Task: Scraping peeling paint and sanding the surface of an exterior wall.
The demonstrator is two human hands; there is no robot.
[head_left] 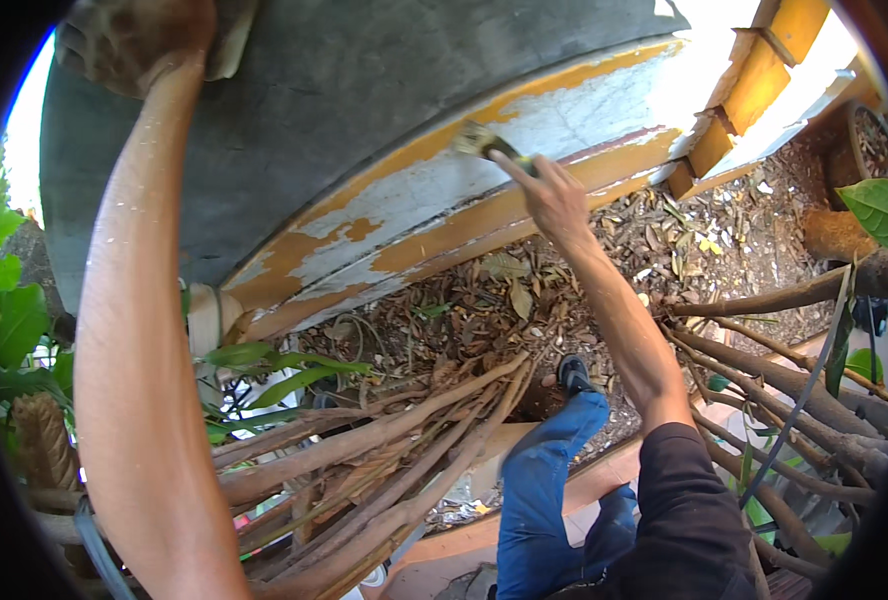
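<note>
In the middle of the head view, my right hand [556,200] is closed around a wide-ended hand tool [476,140], with one finger stretched along it. The tool has a flat pale end and a dark, partly yellow-green handle; whether it is a scraper or a brush cannot be made out. Its pale end meets the curved wall band [574,110], where patchy orange-yellow paint borders bare white areas. High at the left, my left hand [129,45] is in shadow at the upper edge of a dark grey surface [364,80]. Its fingers are too dark and cut off to read.
Dry leaves [504,290] and soil cover the ground below the wall. Thick bare branches [394,440] lie at the lower left, with more branches [804,390] at the right. Green leaves [19,320] crowd the left side. An orange stepped moulding [754,85] stands at the upper right.
</note>
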